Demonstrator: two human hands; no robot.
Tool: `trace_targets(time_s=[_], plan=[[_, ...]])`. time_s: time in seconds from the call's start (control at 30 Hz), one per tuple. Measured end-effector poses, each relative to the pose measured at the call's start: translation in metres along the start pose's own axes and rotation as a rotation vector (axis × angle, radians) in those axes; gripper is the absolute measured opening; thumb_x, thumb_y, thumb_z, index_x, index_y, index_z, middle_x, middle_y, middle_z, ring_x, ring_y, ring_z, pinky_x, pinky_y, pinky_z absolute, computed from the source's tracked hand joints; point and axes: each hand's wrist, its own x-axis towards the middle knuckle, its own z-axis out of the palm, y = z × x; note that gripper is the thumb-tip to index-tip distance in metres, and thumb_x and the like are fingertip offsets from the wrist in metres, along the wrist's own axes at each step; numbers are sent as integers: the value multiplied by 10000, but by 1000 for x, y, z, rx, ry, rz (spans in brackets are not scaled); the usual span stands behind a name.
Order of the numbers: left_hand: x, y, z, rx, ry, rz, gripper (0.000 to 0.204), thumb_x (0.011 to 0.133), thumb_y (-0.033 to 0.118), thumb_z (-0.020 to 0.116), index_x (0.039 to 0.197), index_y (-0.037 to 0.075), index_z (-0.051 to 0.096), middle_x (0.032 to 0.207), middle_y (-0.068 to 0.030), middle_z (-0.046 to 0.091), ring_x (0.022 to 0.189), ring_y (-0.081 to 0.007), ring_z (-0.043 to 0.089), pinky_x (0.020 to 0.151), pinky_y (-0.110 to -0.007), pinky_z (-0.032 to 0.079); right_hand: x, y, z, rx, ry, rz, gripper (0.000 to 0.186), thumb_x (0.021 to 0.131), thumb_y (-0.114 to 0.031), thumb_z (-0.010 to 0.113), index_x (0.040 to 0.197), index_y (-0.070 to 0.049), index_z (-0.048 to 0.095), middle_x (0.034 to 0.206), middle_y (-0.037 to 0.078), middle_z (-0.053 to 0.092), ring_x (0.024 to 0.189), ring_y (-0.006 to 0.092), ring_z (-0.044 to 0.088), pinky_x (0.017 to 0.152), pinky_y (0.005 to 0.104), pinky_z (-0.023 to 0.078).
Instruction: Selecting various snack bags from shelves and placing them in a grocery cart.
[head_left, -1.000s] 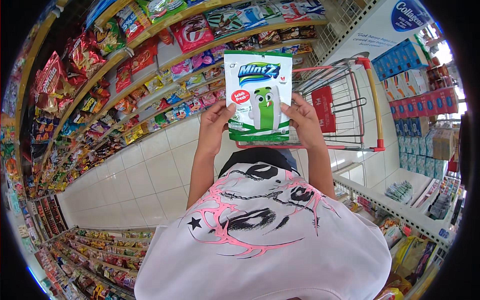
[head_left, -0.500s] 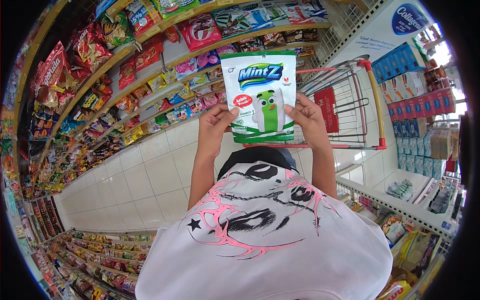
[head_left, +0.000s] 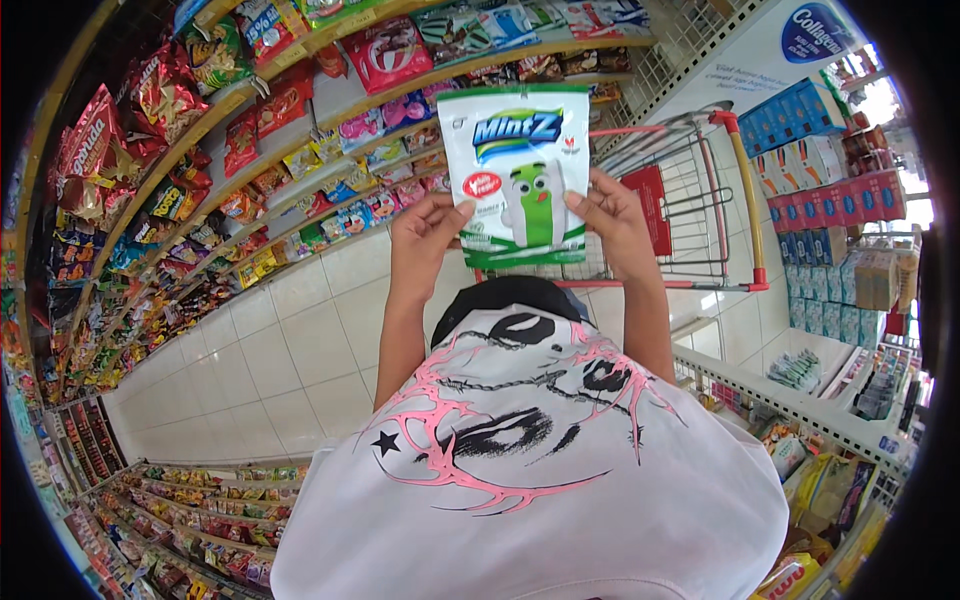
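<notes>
A white and green candy bag (head_left: 515,140) with a green cartoon character on its front is held upright in front of my body, front facing up to me. My left hand (head_left: 425,235) pinches its left edge low down, thumb on the front. My right hand (head_left: 615,220) grips the opposite edge in the same way, thumb over the front. Behind the bag stands a metal shopping cart (head_left: 755,230) with red and yellow trim and a red panel. My white shirt with pink and black print fills the lower middle.
Curved-looking shelves (head_left: 270,65) of colourful snack packets run across the upper left, with more shelves (head_left: 190,515) at lower left. Stacks of boxes (head_left: 840,200) and a white perforated rack (head_left: 760,410) are on the right. Pale floor tiles (head_left: 250,370) lie between.
The bag and both my hands have risen slightly in the picture and spread a little wider, with the bag appearing a bit larger. Both hands keep their grip on its edges.
</notes>
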Motion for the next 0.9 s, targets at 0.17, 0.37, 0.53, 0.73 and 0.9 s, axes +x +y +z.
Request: trace_targets(time_s=[0.17, 0.37, 0.53, 0.73, 0.9], plan=[[10, -18, -10, -24, 6, 35, 165, 835, 121, 606, 942, -4, 596, 865, -87, 637, 704, -146, 614, 618, -262, 523, 19, 26, -30, -3, 64, 60, 350, 831, -137, 608, 1163, -53, 537, 921, 35, 650, 780, 70, 591, 662, 198, 430], [17, -69, -57, 115, 110, -138, 175, 870, 154, 574, 951, 0, 596, 834, -102, 642, 716, -149, 620, 658, -254, 505, 36, 71, -95, -165, 218, 251, 289, 846, -171, 594, 1113, -71, 547, 800, -8, 609, 680, 38, 515, 605, 208, 375], [-13, -203, -132, 573, 54, -207, 196, 883, 177, 518, 917, 6, 607, 842, -50, 631, 688, -97, 542, 679, -242, 472, 47, 183, -181, -327, 301, 484, 345, 846, -151, 575, 1172, -50, 523, 870, 14, 613, 765, 72, 522, 665, 253, 402], [-229, -359, -223, 1110, -127, -443, 299, 893, 293, 487, 1026, 49, 596, 881, -92, 640, 756, -188, 616, 642, -294, 503, 86, 318, -209, -240, 256, 635, 393, 827, -130, 575, 1202, -29, 516, 963, 93, 619, 871, 166, 548, 771, 288, 422], [-351, -345, -155, 804, -171, -1060, 284, 887, 259, 506, 1054, 42, 581, 971, -108, 631, 846, -202, 623, 719, -311, 504, 102, 415, -262, -380, 276, 682, 404, 826, -118, 573, 1224, -83, 513, 970, 92, 628, 891, 171, 547, 804, 302, 410]])
